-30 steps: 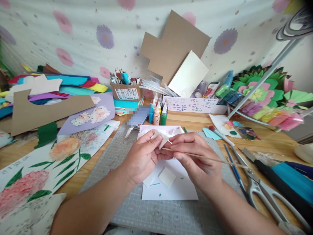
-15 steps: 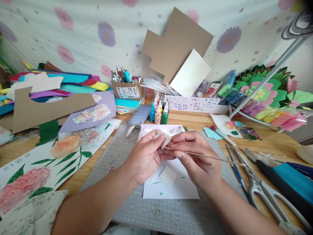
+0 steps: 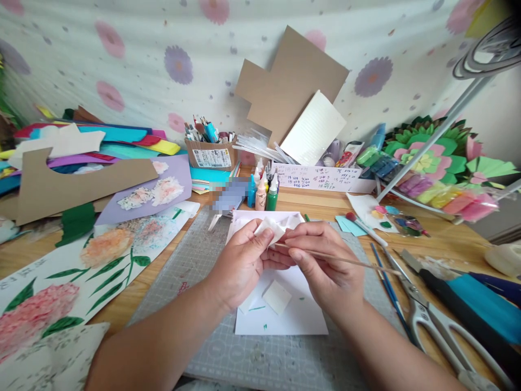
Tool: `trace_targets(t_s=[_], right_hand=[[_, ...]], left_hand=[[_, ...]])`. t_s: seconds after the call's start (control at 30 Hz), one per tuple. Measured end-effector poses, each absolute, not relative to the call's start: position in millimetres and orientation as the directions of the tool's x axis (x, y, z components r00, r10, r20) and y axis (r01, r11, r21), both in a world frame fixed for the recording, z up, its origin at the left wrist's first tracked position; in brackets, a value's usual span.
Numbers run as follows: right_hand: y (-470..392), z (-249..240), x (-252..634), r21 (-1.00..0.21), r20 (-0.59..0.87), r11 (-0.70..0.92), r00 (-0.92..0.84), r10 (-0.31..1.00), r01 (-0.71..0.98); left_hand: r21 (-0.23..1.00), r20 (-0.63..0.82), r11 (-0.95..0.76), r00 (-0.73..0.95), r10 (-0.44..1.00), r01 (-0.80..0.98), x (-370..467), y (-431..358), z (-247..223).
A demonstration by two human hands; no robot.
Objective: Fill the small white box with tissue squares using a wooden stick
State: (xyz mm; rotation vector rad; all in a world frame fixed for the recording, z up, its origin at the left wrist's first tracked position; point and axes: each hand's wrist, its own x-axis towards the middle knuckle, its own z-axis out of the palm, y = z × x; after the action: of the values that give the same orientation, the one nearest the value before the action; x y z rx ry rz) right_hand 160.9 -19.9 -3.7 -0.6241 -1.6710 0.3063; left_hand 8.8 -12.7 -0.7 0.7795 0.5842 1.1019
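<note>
In the head view, my left hand [image 3: 240,266] pinches a small piece of thin white paper [image 3: 271,228] between thumb and fingers. A slim wooden stick [image 3: 345,260] is gripped by my right hand [image 3: 331,269], its left tip close under the paper. My right fingertips are up against the paper's right side; whether they also pinch it I cannot tell. Below both hands lies a white sheet [image 3: 293,323] with a few green marks, and a small white square of paper [image 3: 277,297] rests on it.
Under the sheet is a grey cutting mat [image 3: 183,288]. Scissors [image 3: 431,315] and blue-handled brushes [image 3: 388,285] lie at the right. Paint bottles [image 3: 272,195] stand beyond my hands. At the left are a flower picture [image 3: 114,271] and cut cardboard [image 3: 81,184].
The white paper in my left hand looks more spread out and flatter than before. Both hands keep their grips, and the whole view has shifted slightly.
</note>
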Motion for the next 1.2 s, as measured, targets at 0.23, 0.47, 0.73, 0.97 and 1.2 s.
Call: trace_targets(t_s=[0.23,0.47,0.73,0.97,1.2], right_hand=[[-20.9,-4.0,160.8,-0.555,0.804,0.797,-0.092,0.587,0.240],[-19.2,-2.8,162.8,-0.588,0.786,0.778,-0.070,0.614,0.219],[-16.4,-4.0,162.7,-0.662,0.744,0.735,0.007,0.668,0.147],[-17.6,-0.8,161.0,-0.648,0.756,0.749,-0.006,0.655,0.137],[-16.2,-5.7,161.0,-0.654,0.754,0.748,0.018,0.657,0.109]], left_hand=[[0.843,-0.070,0.262,0.387,0.920,-0.470,7.6,-12.3,-2.2],[0.949,-0.040,0.098,0.192,0.981,-0.301,3.7,-10.2,-0.4],[0.942,0.333,-0.336,0.148,0.931,-0.006,-10.4,-12.3,7.0],[0.977,0.203,-0.180,0.222,0.954,-0.117,-7.5,-10.5,4.3],[0.968,0.067,-0.011,0.216,0.974,-0.251,-5.5,-9.9,4.3]])
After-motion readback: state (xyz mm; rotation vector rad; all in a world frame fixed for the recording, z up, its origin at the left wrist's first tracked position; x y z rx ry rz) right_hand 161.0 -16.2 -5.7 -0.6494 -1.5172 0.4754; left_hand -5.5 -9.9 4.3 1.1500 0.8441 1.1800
